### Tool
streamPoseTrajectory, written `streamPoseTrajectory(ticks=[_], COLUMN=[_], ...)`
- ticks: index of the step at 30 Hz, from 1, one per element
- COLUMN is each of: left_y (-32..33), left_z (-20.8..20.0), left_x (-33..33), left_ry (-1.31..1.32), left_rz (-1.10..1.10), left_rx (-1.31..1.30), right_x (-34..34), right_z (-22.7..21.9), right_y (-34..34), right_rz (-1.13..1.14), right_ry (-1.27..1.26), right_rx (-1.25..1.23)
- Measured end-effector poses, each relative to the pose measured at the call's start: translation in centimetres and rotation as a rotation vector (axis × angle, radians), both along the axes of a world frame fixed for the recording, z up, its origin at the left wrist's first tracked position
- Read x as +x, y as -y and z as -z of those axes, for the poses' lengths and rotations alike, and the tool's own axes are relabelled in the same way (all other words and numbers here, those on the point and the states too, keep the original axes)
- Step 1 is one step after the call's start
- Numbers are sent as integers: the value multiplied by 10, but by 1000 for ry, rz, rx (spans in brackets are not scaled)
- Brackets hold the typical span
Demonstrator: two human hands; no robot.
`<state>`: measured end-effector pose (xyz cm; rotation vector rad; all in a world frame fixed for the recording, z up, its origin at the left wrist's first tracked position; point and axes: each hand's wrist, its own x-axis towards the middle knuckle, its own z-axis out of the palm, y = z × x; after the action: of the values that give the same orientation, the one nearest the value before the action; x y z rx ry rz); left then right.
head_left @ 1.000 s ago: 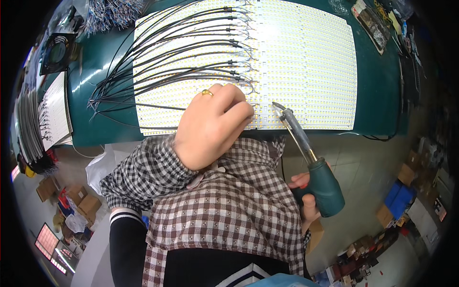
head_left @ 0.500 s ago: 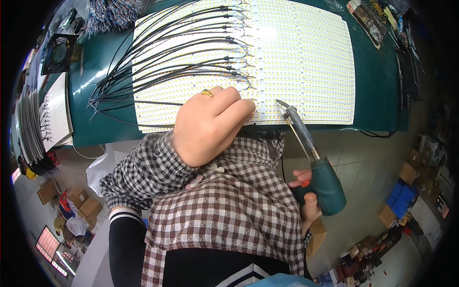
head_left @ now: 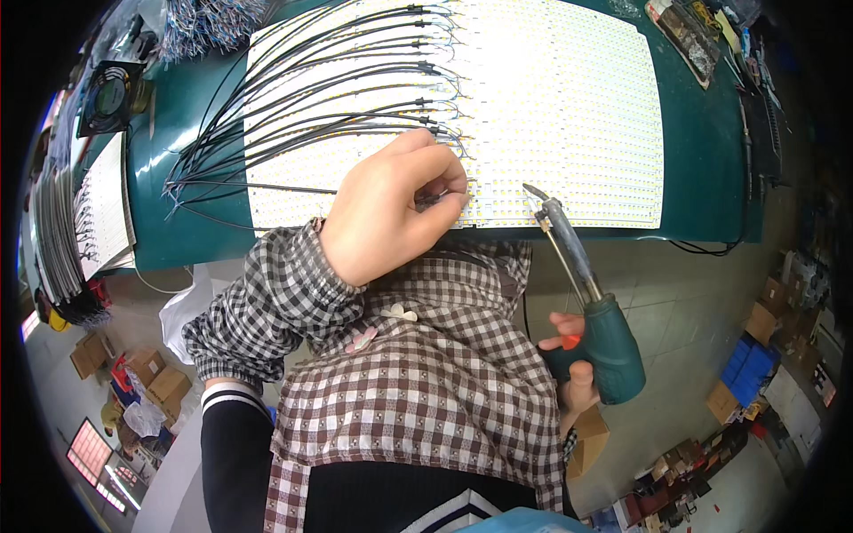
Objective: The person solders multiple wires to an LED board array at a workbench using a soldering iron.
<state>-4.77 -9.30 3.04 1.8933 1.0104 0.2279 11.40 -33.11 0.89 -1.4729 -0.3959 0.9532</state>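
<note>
My left hand [head_left: 386, 209] is closed in a pinch over the near edge of a white LED board [head_left: 569, 115]. A thin black cable [head_left: 298, 187] runs into it from the left, and a dark piece shows between thumb and fingers; the pinched tip is hidden. My right hand [head_left: 580, 386] grips the green handle of a soldering gun [head_left: 613, 351] with a red trigger. The gun's tip points up and left over the board's near part, a little right of my left hand. Several black cables [head_left: 338, 84] with thin wire ends lie across the board's left half.
The board lies on a green table [head_left: 706, 191]. On its left are a small black fan [head_left: 111, 98] and a stack of white panels [head_left: 107, 209]; a wire bundle [head_left: 209, 27] sits at the far left. A worn box [head_left: 684, 40] and tools are at the far right.
My left hand has turned and lifted slightly, with a gap now showing between thumb and fingers. The soldering gun has shifted slightly right, its tip a little farther from my left hand.
</note>
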Motion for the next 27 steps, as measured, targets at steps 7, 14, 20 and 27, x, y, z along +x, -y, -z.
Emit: streamPoseTrajectory(ticks=[7, 14, 20, 27], left_y=[7, 11, 8, 8], left_z=[4, 3, 3, 2], left_x=[1, 0, 0, -1], left_ry=[12, -37, -46, -36], left_rz=[-1, 44, 55, 49], left_rx=[59, 166, 198, 179], right_x=[-4, -7, -10, -16], right_z=[-5, -12, -8, -9], right_y=[-3, -6, -11, -12], right_rz=[-27, -62, -90, -29], right_ry=[-40, -44, -1, 15], right_rx=[-10, -14, 58, 29])
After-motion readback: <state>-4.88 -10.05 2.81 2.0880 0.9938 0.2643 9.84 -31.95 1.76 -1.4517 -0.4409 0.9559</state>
